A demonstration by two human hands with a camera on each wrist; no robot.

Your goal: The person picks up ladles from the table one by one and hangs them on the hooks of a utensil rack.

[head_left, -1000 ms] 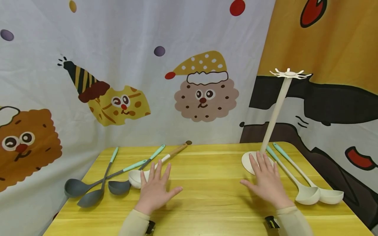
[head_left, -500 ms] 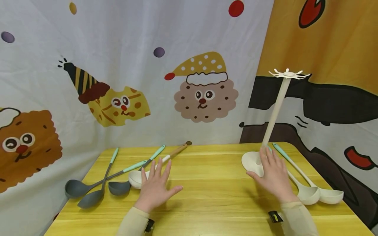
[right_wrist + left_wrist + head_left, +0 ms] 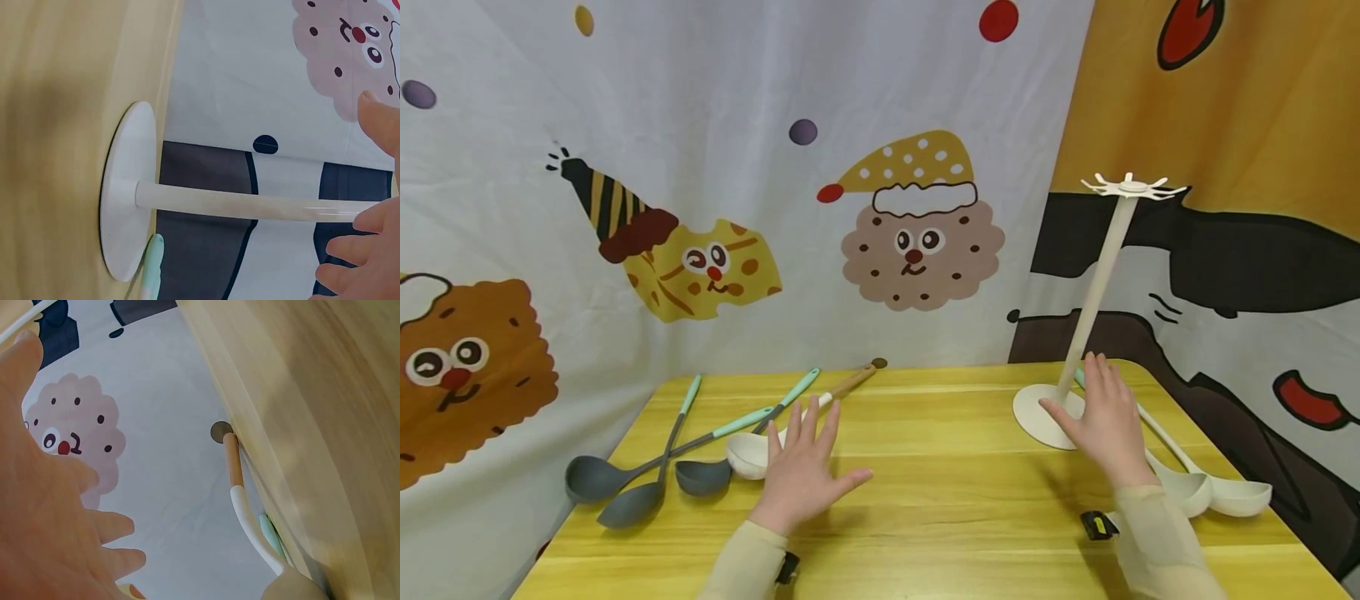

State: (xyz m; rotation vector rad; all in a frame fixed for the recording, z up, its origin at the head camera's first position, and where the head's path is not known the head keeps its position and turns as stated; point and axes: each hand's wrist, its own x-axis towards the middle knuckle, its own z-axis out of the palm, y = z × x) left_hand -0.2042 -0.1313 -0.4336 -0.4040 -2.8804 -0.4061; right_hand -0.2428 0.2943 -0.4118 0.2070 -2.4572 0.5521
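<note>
Change logged at the right hand (image 3: 1108, 429): over the last second it shifts toward 1 to 2 o'clock and turns more edge-on. In the head view, the pole foot of the cream, plastic-looking stand (image 3: 1097, 292) (disc base, slim pole, ring of hooks on top) now shows between thumb and fingertips. Fingers straight and near together, thumb spread well out, nothing gripped. In the right wrist view the fingers overlap the pole; touching or merely beside it, cannot tell.

Left hand (image 3: 801, 479) drifts only slightly, toward 2 o'clock. Fingers fanned wide, thumb out, nothing held.

Positions, clock centred on the yellow wood-grain tabletop (image 3: 925, 542), 12 pointing away from the person: stand at 2, resting on its base. Three dark grey ladles with mint-green handles (image 3: 632, 504) lie between 9 and 11, two of them crossing. White ladle with a wooden handle end (image 3: 748, 454) lies around 10, just ahead of the left hand. Two off-white ladles with mint-green handles (image 3: 1240, 497) lie around 3, partly hidden by the right hand and sleeve.

Meaning for the work: judged an approach stage only, centred on the stand. All ladles keep their places; no hook carries one.
</note>
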